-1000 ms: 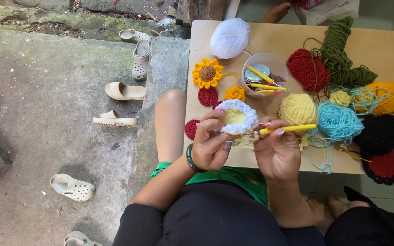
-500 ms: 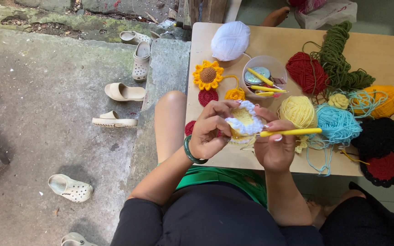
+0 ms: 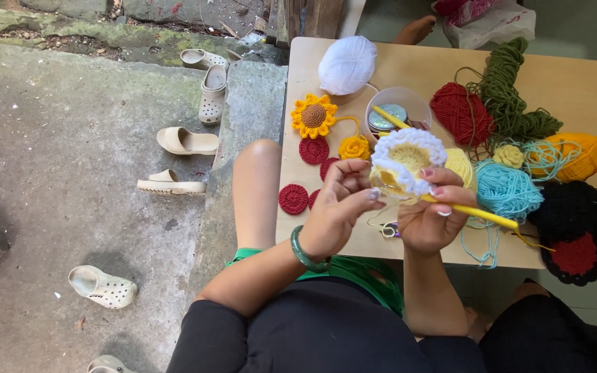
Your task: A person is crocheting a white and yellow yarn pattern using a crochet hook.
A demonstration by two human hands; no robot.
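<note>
Over the near edge of the wooden table (image 3: 589, 83), both hands work at 1 crochet piece. Table itself largest: low, pale wood, set beside a concrete step. On the table's far side, a white yarn ball (image 3: 347, 64); right of that, a red skein (image 3: 461, 112) and a green hank (image 3: 509, 103). Toward the table's right end, orange yarn (image 3: 582, 155), light blue yarn (image 3: 507, 190), black yarn (image 3: 571, 207). A crocheted sunflower (image 3: 314, 116) lies at the table's left end, with 4 small red discs near it.

Left hand (image 3: 336, 217) curled, fingertips pinching the white-and-yellow crochet piece (image 3: 407, 160), held just above the table's near edge. Right hand (image 3: 437, 217) closed around a yellow crochet hook (image 3: 475, 213), thumb touching the piece's lower rim.
</note>
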